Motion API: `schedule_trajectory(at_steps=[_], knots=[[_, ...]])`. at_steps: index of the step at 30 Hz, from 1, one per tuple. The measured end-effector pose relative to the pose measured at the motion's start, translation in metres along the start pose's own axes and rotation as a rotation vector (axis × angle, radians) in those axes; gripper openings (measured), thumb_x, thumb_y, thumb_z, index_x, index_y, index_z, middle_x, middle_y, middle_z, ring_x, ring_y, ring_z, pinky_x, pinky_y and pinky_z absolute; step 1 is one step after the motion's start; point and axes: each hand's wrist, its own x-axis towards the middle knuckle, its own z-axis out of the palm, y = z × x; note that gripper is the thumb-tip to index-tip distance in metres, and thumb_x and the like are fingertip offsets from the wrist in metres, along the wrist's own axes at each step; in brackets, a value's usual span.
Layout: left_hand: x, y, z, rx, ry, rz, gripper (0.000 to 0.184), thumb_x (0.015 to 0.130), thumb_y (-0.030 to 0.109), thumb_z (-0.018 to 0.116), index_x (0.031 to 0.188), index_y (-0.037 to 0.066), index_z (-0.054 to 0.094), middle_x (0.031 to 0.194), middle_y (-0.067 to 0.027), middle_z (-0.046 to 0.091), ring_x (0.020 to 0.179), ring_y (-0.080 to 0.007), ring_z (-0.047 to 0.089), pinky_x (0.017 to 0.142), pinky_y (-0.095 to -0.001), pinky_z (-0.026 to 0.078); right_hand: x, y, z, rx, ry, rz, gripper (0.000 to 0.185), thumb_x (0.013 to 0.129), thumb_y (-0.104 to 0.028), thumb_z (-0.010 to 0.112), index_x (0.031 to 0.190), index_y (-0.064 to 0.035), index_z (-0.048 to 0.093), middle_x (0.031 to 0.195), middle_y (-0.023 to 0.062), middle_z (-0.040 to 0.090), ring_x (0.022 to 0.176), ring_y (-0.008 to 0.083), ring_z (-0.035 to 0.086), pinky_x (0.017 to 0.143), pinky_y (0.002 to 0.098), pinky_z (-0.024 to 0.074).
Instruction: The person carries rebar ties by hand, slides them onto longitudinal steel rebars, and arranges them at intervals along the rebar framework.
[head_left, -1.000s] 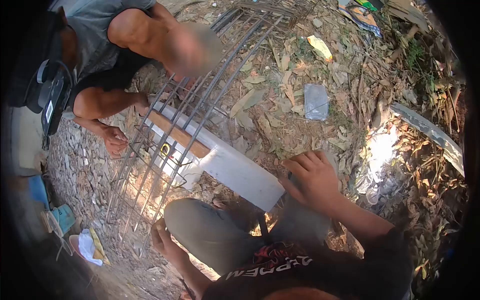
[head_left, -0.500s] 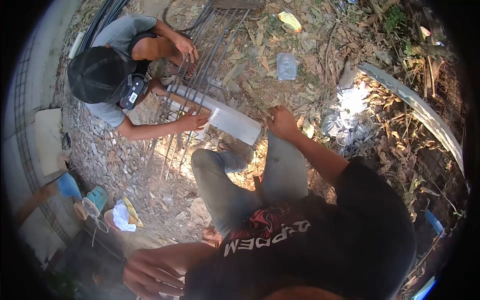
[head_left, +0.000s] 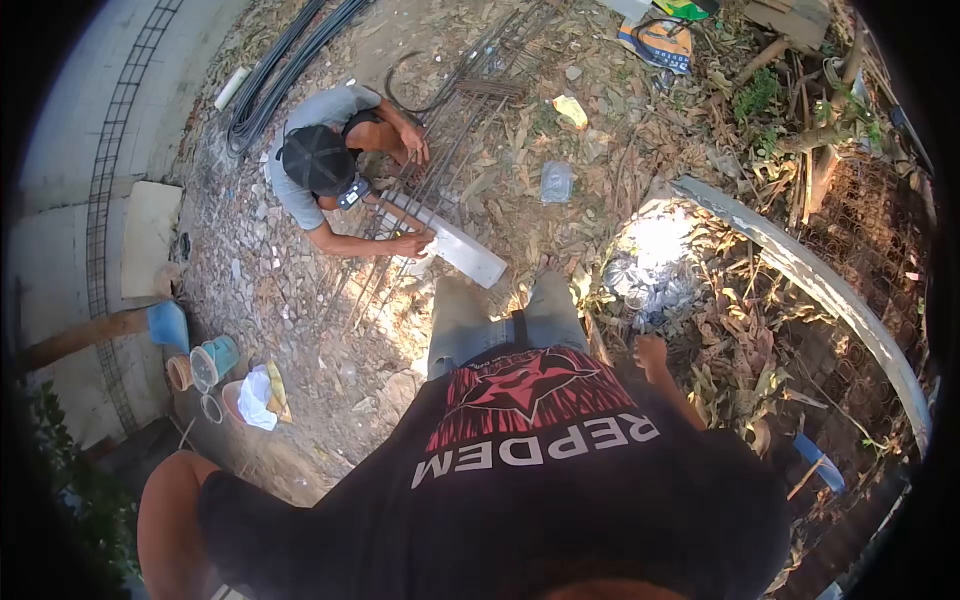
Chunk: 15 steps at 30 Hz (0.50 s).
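Note:
My right hand [head_left: 651, 354] hangs beside my right thigh with its fingers curled in, and nothing shows sticking out of it. Dry leaves and a crumpled heap of clear plastic [head_left: 650, 285] lie nearest to it. My left arm [head_left: 170, 500] is bent at the lower left; the hand itself is out of sight. In front of my legs, a crouching person [head_left: 318, 160] in a cap has one hand [head_left: 410, 244] on a long pale board [head_left: 465, 257]. That board lies under and across a rebar cage [head_left: 430, 190], where the person's other hand rests.
Coiled black pipe or rod [head_left: 275, 95] lies beyond the person. Left stand buckets [head_left: 215, 360] and a white bag [head_left: 257, 398] by a wall with a narrow rebar lattice [head_left: 100, 220]. A curved weathered beam [head_left: 820, 270] runs along the right. A clear plastic tray [head_left: 556, 182] sits on the leaves.
I have risen from a low, seated or squatting pose to standing. My right hand has left my knee and dropped to my side. My left hand has gone out of view.

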Motion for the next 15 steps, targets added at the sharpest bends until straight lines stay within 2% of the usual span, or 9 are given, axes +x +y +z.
schedule_trajectory(at_steps=[1, 3, 5, 8, 9, 10, 11, 13, 15], knots=[[0.008, 0.006, -0.004, 0.002, -0.037, -0.114, 0.025, 0.072, 0.018, 0.082, 0.095, 0.007, 0.079, 0.081, -0.0077, 0.071, 0.072, -0.02, 0.071, 0.062, -0.0341, 0.062, 0.02, 0.02, -0.023, 0.283, -0.108, 0.116, 0.025, 0.089, -0.026, 0.065, 0.096, -0.0023, 0.071, 0.075, 0.0101, 0.067, 0.071, 0.0238, 0.07, 0.058, 0.0416, 0.055], [0.019, -0.006, 0.006, -0.117, 0.013, -0.241, 0.029, 0.077, 0.023, 0.08, 0.101, 0.006, 0.079, 0.083, -0.0094, 0.072, 0.074, -0.0204, 0.072, 0.064, -0.0339, 0.061, 0.004, -0.002, -0.028, 0.32, 0.094, 0.06, 0.022, 0.089, -0.025, 0.067, 0.093, -0.0034, 0.071, 0.075, 0.0064, 0.066, 0.067, 0.02, 0.067, 0.053, 0.0382, 0.052], [0.016, -0.076, 0.046, -0.41, 0.249, -0.376, 0.036, 0.085, 0.028, 0.077, 0.11, 0.004, 0.075, 0.087, -0.0115, 0.073, 0.076, -0.0191, 0.071, 0.067, -0.0323, 0.059, -0.027, -0.027, -0.045, 0.39, 0.234, -0.019, 0.021, 0.09, -0.024, 0.067, 0.092, -0.0039, 0.071, 0.075, 0.005, 0.065, 0.064, 0.0176, 0.064, 0.049, 0.0353, 0.0488], [0.011, -0.221, 0.176, -0.725, 0.739, -0.907, 0.046, 0.097, 0.036, 0.072, 0.124, -0.001, 0.069, 0.092, -0.0147, 0.074, 0.079, -0.0171, 0.071, 0.071, -0.0299, 0.056, -0.031, -0.054, -0.047, 0.575, 0.391, -0.243, 0.022, 0.093, -0.023, 0.065, 0.094, -0.001, 0.071, 0.08, 0.0078, 0.067, 0.063, 0.0157, 0.062, 0.046, 0.0334, 0.045], [0.001, -0.278, 0.244, -0.715, 0.839, -1.087, 0.051, 0.098, 0.038, 0.07, 0.131, -0.001, 0.065, 0.105, -0.0158, 0.073, 0.092, -0.018, 0.07, 0.079, -0.0297, 0.055, -0.038, -0.05, -0.045, 0.608, 0.439, -0.219, 0.024, 0.094, -0.023, 0.064, 0.095, -0.0001, 0.071, 0.08, 0.0084, 0.068, 0.064, 0.0158, 0.063, 0.046, 0.0333, 0.0454], [-0.017, -0.324, 0.315, -0.425, 0.678, -1.221, 0.057, 0.099, 0.038, 0.069, 0.14, 0.0, 0.059, 0.12, -0.0181, 0.07, 0.105, -0.0248, 0.069, 0.087, -0.0343, 0.055, -0.049, -0.049, -0.049, 0.634, 0.496, -0.2, 0.025, 0.094, -0.023, 0.064, 0.097, 0.0009, 0.071, 0.081, 0.0091, 0.068, 0.064, 0.0159, 0.063, 0.047, 0.0332, 0.0459], [-0.018, -0.343, 0.367, -0.291, 0.421, -1.339, 0.081, 0.094, 0.049, 0.072, 0.147, -0.007, 0.049, 0.137, -0.0256, 0.062, 0.128, -0.0346, 0.059, 0.109, -0.041, 0.045, -0.057, -0.049, -0.055, 0.646, 0.557, -0.181, 0.026, 0.095, -0.023, 0.064, 0.099, 0.0019, 0.071, 0.082, 0.0097, 0.068, 0.065, 0.016, 0.063, 0.047, 0.0331, 0.0463], [-0.031, -0.375, 0.457, -0.859, 0.479, -1.454, 0.094, 0.092, 0.066, 0.064, 0.152, -0.004, 0.044, 0.152, -0.0263, 0.05, 0.142, -0.0361, 0.046, 0.115, -0.0426, 0.038, -0.079, -0.038, -0.046, 0.741, 0.619, -0.132, 0.029, 0.097, -0.022, 0.063, 0.105, 0.0049, 0.069, 0.078, 0.0107, 0.066, 0.063, 0.0177, 0.061, 0.047, 0.0339, 0.0448], [-0.071, -0.406, 0.51, -1.227, 0.493, -1.516, 0.094, 0.093, 0.072, 0.057, 0.151, -0.001, 0.046, 0.151, -0.022, 0.051, 0.14, -0.0342, 0.048, 0.114, -0.0433, 0.039, -0.103, -0.03, -0.04, 0.653, 0.659, -0.039, 0.029, 0.098, -0.022, 0.063, 0.108, 0.0056, 0.068, 0.074, 0.0109, 0.065, 0.062, 0.0188, 0.059, 0.047, 0.0347, 0.0437]])
